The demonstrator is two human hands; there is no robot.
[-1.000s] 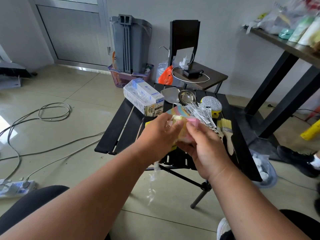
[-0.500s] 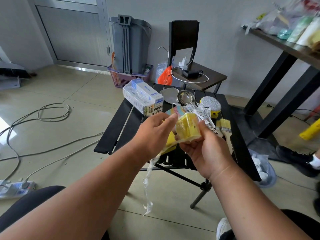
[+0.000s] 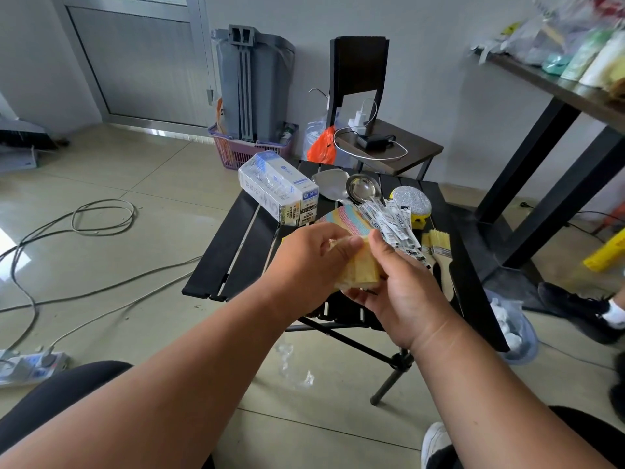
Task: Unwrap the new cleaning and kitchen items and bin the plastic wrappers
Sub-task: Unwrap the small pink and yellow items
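Note:
Above the front of the black slatted table (image 3: pixel 233 252), both hands hold a yellow sponge (image 3: pixel 360 265) still in clear plastic. My right hand (image 3: pixel 402 292) cradles it from below with the thumb on top. My left hand (image 3: pixel 311 262) pinches the wrapper at the sponge's top edge. A torn strip of clear plastic (image 3: pixel 294 367) hangs or lies below the hands, over the floor. A small bin (image 3: pixel 514 330) lined with plastic and holding white scraps stands on the floor right of the table.
On the table lie a wrapped white box (image 3: pixel 277 194), metal ladles (image 3: pixel 362 189), labelled packets (image 3: pixel 395 225), a silver scouring pad (image 3: pixel 411 199), two brushes (image 3: pixel 439 248) and coloured cloths (image 3: pixel 345 216). Cables (image 3: pixel 101 218) cross the floor at left. A person's shoe (image 3: pixel 581 309) is at right.
The sponge has been lowered and turned between the hands. My left hand went from pulling the wrapper down to pinching at its top. The loose plastic strip dropped lower.

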